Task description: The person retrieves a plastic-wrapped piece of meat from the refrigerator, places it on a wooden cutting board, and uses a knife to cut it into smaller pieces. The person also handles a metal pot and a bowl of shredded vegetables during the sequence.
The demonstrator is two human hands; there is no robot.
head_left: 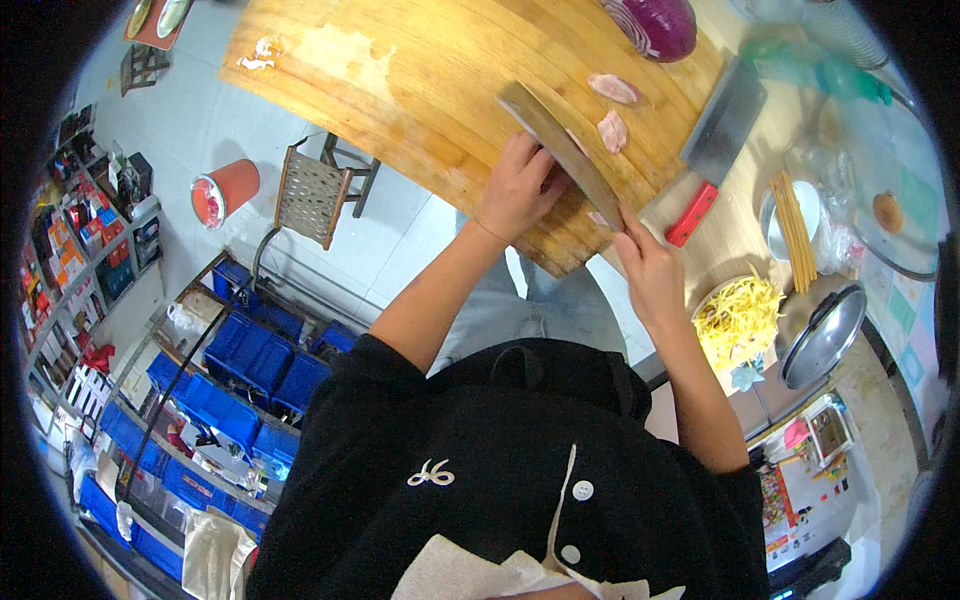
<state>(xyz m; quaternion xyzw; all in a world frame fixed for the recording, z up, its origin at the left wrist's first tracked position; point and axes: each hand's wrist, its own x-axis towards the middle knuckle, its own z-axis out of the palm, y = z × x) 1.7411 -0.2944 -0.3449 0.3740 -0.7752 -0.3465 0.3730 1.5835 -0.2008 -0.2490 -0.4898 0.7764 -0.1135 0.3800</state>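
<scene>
My right hand [650, 272] is closed round the handle of a kitchen knife [562, 148], whose long grey blade slants up and left over the wooden cutting board [440, 100]. Close against the blade, my left hand [522, 188] has its fingers curled down at the board's near part. Whatever lies under those fingers is hidden by the hand and blade. Two pale pink pieces of meat, an upper one [613, 88] and a lower one [612, 131], lie right of the blade. A small pink scrap [598, 218] is by the knife near my right hand.
A cut purple onion [660, 28] sits at the board's far edge. On the right are a cleaver [725, 115] with a red handle, chopsticks [793, 235] across a white bowl [772, 222], yellow shreds [740, 318] and a metal lid [825, 335]. A woven stool [312, 198] stands left.
</scene>
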